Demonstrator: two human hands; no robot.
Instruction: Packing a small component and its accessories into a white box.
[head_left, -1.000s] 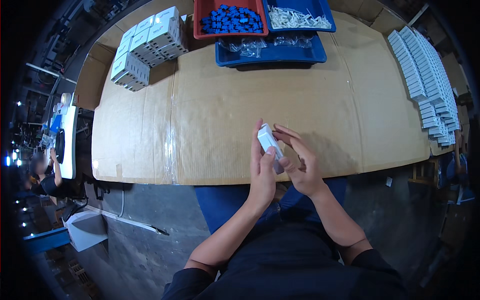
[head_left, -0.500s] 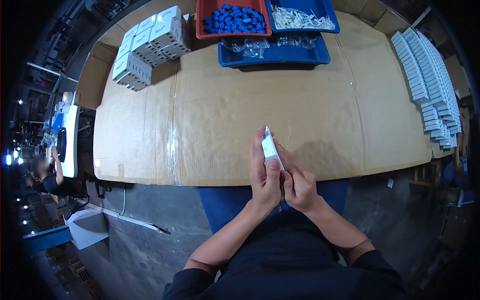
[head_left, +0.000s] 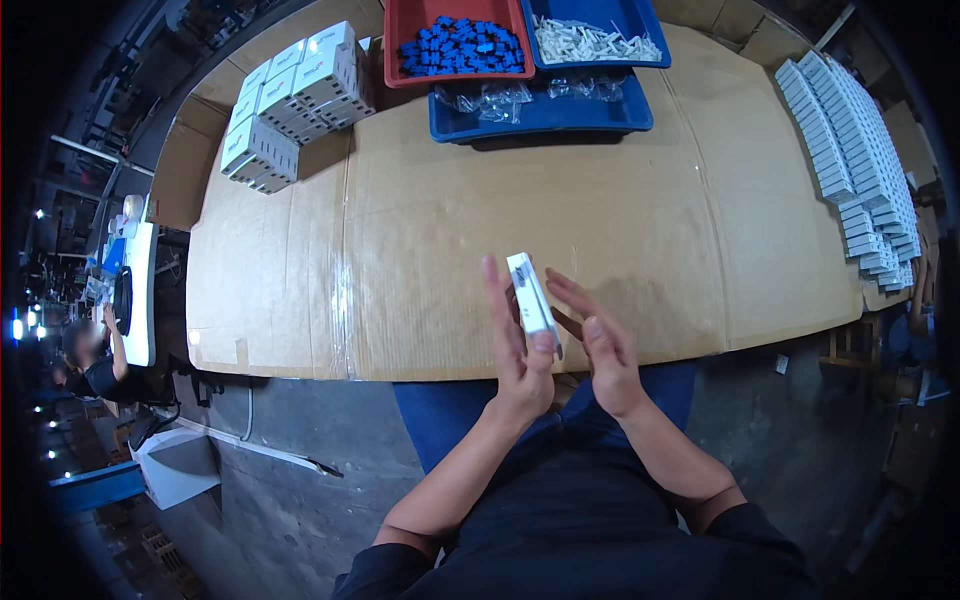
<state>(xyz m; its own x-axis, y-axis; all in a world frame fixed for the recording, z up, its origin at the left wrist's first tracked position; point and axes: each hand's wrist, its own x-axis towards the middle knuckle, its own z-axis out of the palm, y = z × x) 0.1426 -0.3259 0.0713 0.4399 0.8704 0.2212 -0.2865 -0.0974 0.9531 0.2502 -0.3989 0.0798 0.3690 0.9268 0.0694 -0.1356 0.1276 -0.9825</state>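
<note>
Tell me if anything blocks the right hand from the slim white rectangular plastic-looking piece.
Nothing visible does. The right hand is open just right of the slim white rectangular plastic-looking piece, which the left hand holds, thumb on its near end. Whether the right fingers touch its side is unclear.

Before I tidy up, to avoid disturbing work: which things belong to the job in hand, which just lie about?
Likely this job:
white piece in left hand
blue parts in red tray
white parts in blue tray
clear plastic
stacked white boxes, left
white stack, right

Apparently not:
pale scrap on floor
dark object on side table
</note>
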